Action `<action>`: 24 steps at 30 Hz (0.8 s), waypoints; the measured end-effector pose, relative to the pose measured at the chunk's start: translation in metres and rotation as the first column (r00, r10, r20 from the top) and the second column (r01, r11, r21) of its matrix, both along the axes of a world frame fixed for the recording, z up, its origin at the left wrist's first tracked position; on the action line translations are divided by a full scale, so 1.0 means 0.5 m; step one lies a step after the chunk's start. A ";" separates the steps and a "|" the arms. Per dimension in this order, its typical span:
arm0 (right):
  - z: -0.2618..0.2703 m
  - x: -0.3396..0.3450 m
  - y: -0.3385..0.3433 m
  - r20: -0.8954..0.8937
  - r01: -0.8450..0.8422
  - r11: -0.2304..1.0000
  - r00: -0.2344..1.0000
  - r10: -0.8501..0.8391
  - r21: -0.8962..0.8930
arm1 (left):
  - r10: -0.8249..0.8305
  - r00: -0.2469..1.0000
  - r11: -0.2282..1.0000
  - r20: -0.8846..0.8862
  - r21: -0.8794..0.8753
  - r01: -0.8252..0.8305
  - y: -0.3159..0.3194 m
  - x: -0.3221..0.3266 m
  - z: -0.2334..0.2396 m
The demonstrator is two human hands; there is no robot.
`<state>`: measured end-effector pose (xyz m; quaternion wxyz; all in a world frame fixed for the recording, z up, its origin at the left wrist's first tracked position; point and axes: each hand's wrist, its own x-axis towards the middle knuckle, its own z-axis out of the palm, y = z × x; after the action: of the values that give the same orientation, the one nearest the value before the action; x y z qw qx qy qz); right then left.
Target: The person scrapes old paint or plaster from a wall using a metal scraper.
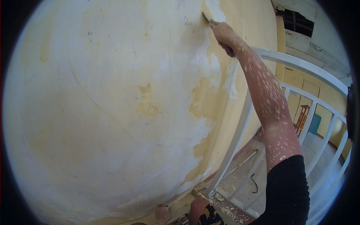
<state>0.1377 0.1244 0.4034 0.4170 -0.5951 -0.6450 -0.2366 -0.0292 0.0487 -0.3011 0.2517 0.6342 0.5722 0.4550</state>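
High on the wall, my right hand [225, 35] is closed around a scraper [206, 17], its blade against the wall beside a whitish patch. Pale paint flakes cover the outstretched right forearm. The wall [107, 84] shows yellow paint in some areas and bare whitish plaster in others, with ragged edges between them and a few thin cracks. Low in the view, close to the foot of the wall, my left hand [163, 214] has curled fingers; whether it holds anything is not clear. A knee is visible to the right of it.
A white metal railing [244, 118] rises just right of the wall, behind my right arm. Paint chips [230, 209] litter the floor at its base, and a short black strip [254, 183] lies beyond. Farther off stand a wooden rack [302, 119] and a teal panel [315, 123]. The ceiling has a hole [298, 22].
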 end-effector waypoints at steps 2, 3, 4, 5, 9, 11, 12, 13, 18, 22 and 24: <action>-0.001 -0.025 -0.036 -0.413 -0.276 0.950 0.890 0.194 -0.148 | -0.016 1.000 0.999 -0.003 -0.030 0.015 -0.004 -0.021 -0.009; -0.003 -0.022 -0.030 -0.411 -0.280 0.949 0.890 0.198 -0.148 | -0.019 1.000 0.999 -0.013 -0.042 0.018 -0.004 -0.023 -0.010; -0.008 -0.018 -0.017 -0.182 -0.122 0.981 0.979 0.093 -0.154 | -0.023 0.999 0.998 -0.022 -0.055 0.022 -0.004 -0.025 -0.011; -0.011 -0.017 -0.007 0.056 0.035 0.992 0.998 -0.029 -0.120 | -0.028 0.999 0.997 -0.030 -0.067 0.026 -0.006 -0.027 -0.013; 0.009 0.008 -0.001 -0.104 -0.095 0.993 0.991 0.087 -0.071 | -0.157 0.987 0.950 0.021 -0.268 0.157 -0.014 -0.020 0.144; -0.015 -0.019 0.001 -0.019 -0.043 0.996 0.999 0.041 -0.075 | -0.217 0.970 0.856 0.111 -0.456 0.244 -0.044 -0.033 0.189; -0.019 -0.023 -0.002 0.065 0.020 0.998 0.998 -0.016 -0.056 | -0.188 0.972 0.850 0.141 -0.473 0.233 -0.044 -0.031 0.187; -0.009 -0.022 -0.002 0.067 0.022 0.998 0.998 -0.018 -0.054 | -0.157 0.973 0.844 0.170 -0.489 0.221 -0.044 -0.029 0.187; 0.022 -0.026 -0.014 0.195 0.114 0.994 0.975 -0.111 -0.001 | -0.094 0.995 0.881 -0.012 -0.467 0.078 -0.052 -0.005 0.222; 0.024 -0.016 -0.001 0.041 0.013 0.996 0.999 -0.009 -0.085 | -0.322 0.906 0.897 -0.275 -0.395 0.199 0.004 -0.017 0.036; 0.057 -0.009 0.005 -0.124 -0.007 0.996 0.992 -0.004 -0.088 | -0.386 0.736 0.911 -0.556 -0.354 0.210 0.025 -0.006 0.039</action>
<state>0.1333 0.1269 0.4320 0.4298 -0.6261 -0.6280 -0.1699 -0.0320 0.0613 -0.2816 0.2048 0.7914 0.5681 0.0953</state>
